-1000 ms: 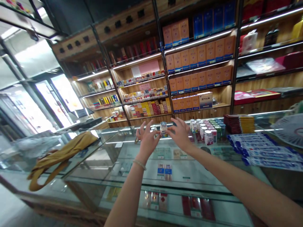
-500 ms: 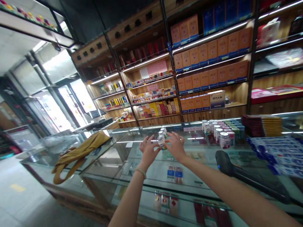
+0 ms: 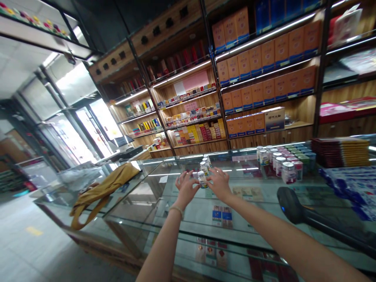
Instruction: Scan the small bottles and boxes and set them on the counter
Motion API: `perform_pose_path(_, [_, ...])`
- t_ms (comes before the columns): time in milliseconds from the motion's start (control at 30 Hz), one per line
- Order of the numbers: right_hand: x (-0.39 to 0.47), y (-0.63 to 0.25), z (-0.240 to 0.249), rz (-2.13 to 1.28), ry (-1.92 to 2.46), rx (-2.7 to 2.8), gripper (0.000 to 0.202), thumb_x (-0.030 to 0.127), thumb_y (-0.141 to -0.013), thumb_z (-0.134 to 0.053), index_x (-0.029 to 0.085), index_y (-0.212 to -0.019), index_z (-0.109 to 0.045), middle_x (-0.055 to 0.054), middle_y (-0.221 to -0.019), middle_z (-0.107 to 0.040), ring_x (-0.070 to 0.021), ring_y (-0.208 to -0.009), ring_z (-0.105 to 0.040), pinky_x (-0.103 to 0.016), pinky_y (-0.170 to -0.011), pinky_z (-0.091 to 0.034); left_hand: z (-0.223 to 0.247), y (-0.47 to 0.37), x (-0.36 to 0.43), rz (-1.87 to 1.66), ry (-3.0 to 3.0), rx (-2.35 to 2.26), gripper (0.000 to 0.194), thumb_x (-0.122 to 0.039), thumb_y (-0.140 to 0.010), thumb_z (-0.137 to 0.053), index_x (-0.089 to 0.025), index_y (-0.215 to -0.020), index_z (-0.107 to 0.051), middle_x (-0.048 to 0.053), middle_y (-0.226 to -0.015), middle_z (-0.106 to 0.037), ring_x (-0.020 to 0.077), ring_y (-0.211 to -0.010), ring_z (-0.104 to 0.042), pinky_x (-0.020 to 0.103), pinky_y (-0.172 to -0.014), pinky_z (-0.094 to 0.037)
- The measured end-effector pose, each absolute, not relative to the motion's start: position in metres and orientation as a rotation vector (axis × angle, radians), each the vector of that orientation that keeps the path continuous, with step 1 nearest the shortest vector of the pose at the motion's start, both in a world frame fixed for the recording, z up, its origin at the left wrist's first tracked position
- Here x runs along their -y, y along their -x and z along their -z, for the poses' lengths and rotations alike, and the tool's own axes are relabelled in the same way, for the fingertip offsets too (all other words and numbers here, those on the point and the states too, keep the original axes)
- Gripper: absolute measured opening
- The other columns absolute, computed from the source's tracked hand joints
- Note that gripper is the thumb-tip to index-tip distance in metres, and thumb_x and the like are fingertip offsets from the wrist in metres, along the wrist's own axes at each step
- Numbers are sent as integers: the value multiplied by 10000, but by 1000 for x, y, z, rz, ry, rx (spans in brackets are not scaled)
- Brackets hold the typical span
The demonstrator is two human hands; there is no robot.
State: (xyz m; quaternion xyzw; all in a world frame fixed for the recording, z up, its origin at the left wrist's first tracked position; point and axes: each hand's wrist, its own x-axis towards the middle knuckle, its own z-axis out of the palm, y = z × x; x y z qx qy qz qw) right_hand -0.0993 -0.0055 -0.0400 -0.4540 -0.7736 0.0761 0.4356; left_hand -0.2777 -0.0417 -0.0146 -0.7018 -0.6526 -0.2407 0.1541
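A small jar (image 3: 202, 179) with a silver lid stands at the front of a short row of similar jars (image 3: 204, 164) on the glass counter (image 3: 176, 203). My left hand (image 3: 187, 188) holds its left side with the thumb and fingers, the other fingers spread. On the opposite side, my right hand (image 3: 219, 185) grips the same jar with thumb and fingertips. Its label is too blurred to read. Farther right is a block of several lidded jars (image 3: 288, 173) with white, pink, green and blue colouring.
A black handheld scanner (image 3: 290, 205) lies right of my right forearm. Behind it are stacked dark red and gold packs (image 3: 337, 152) and blue-white packets (image 3: 346, 184). A mustard bag (image 3: 105, 188) rests on the left counter. Shelves with orange boxes (image 3: 267, 53) line the wall.
The jar between my hands has gone from tilted to upright, lined up with the row behind it. The whole view has shifted slightly, so the counter items appear farther right.
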Motion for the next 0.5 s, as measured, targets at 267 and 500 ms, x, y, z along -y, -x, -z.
perform_pose_path(267, [-3,103,41,-162,1182,1980,143,233,-870,-627,253,-858,-767,-95,-1441,-585,-340,-1392,-389,-571,-1085,-279,13,282,31,645,2054,1856,115,-266,-796,-771,-320,-894,-798,22,-1487,-550,327,-1462,-332,593,-1206,-129])
perform_pose_path(500, [-14,110,32,-230,1311,2008,218,248,-909,-556,241,-907,-773,-63,-1496,-533,-300,-1434,-319,-541,-1122,-242,14,283,12,630,2037,1906,122,-274,-802,-770,-336,-903,-800,6,-1459,-578,316,-1448,-349,590,-1211,-144])
